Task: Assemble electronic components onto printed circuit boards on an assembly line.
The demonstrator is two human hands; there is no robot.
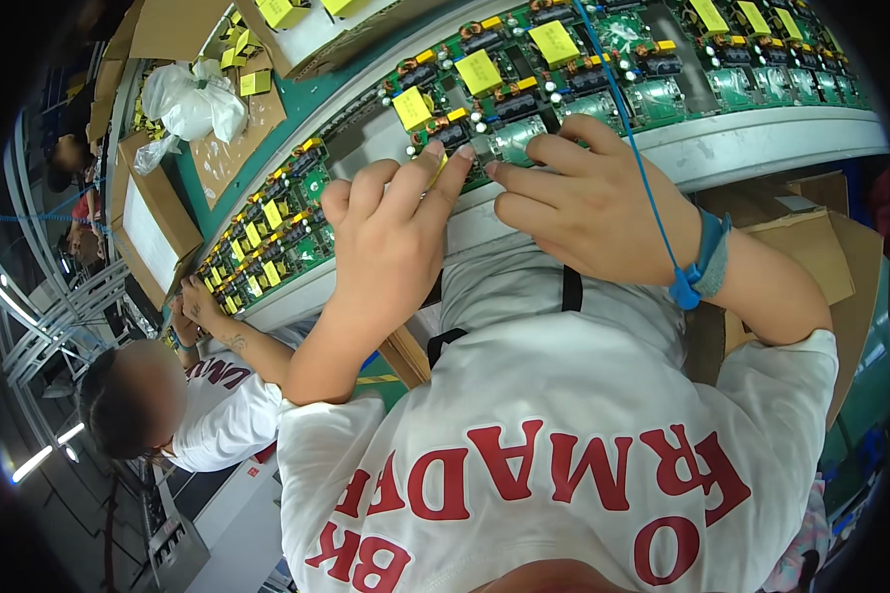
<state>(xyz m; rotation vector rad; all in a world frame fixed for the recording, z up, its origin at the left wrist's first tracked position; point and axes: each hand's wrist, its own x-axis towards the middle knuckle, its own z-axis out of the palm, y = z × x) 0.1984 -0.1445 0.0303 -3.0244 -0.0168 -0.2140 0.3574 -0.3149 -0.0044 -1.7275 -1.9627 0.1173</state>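
Both hands meet at the near edge of a green circuit board [512,143] crowded with parts. My left hand [394,222] has its fingers bent and drawn together at the board's edge. A sliver of yellow shows between its fingertips; what it belongs to is hidden. Close beside it, my right hand [588,203] is curled, its fingertips at the same edge, and I cannot make out what they pinch. Just beyond the fingers stands a yellow block-shaped component [412,108], probably a transformer. A blue wrist strap [707,259] with a thin blue cord circles my right wrist.
More populated boards [277,222] run along the pale rail [742,148] to both sides. Cardboard boxes with yellow components and a white plastic bag [196,101] lie beyond at left. A co-worker [222,395] reaches to the boards at left. The blue cord crosses above my right hand.
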